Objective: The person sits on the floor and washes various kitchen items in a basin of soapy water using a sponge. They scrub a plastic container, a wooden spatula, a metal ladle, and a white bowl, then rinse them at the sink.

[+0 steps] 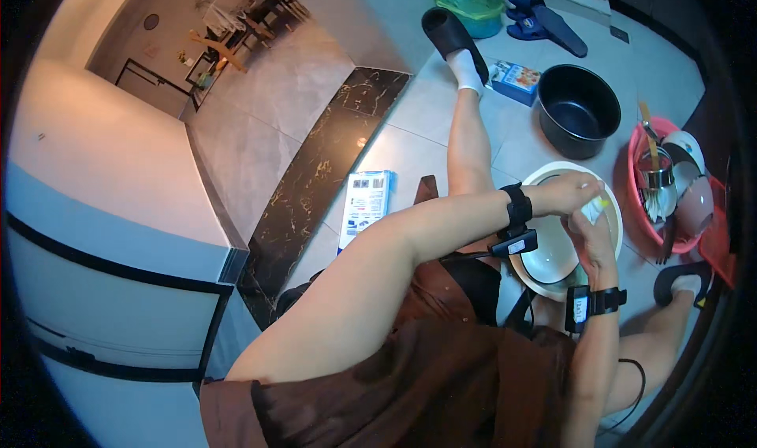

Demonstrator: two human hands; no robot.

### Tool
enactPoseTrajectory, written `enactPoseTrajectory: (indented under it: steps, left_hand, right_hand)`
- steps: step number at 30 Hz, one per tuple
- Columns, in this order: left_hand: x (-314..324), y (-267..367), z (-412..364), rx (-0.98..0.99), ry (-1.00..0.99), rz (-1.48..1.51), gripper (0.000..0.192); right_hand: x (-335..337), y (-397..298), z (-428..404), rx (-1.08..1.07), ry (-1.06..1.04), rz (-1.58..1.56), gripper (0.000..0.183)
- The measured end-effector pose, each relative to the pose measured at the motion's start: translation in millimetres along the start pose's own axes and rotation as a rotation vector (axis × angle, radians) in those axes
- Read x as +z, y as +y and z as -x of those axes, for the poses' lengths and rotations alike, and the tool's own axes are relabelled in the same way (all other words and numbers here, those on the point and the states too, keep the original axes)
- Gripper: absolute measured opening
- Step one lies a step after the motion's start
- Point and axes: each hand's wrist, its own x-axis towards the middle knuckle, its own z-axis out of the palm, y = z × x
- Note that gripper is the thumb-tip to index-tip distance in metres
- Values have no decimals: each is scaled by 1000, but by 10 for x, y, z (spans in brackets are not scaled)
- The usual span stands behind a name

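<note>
Above a cream-coloured basin, my left hand and my right hand meet at a small white thing with a yellow-green patch. Both hands close around it; whether it is a cloth or a sponge cannot be told. A white bowl lies inside the basin below the hands, partly hidden by them and by the forearm. Each wrist wears a black strap with a small black device.
A black pot stands beyond the basin. The pink basket at right holds bowls and utensils. Around are a blue box, a white-and-blue package, blue slippers, a green lined bin and a dark marble threshold.
</note>
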Motion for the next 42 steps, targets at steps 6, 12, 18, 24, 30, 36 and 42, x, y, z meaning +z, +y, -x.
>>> enactPoseTrajectory:
  steps: [6,12,18,24,30,36,42]
  left_hand:
    - [-180,277,248,290,-115,-371,32]
    - [-341,671,519,817,-274,-968,58]
    - [-272,575,370,1213,-214,-1192,34]
    - [-243,501,230,1147,-254,-1270,7]
    - [-229,354,-19,966,-324,-1277,6]
    - [-106,478,161,703,-273,-1497,9]
    - [-55,410,247,356,-287,-1463,15]
  right_hand:
    - [-54,36,-21,115,-26,-43,29]
    - [-208,-40,91,180,-213,-92,9]
    - [35,-66,298,324,-73,16,24]
    - [-54,55,153,329,-86,252,14]
    - [81,-133,46,147,-72,484,19]
    - [-11,-51,-65,-311,-35,1132,32]
    - [89,-29,-56,-191,40,1412,30]
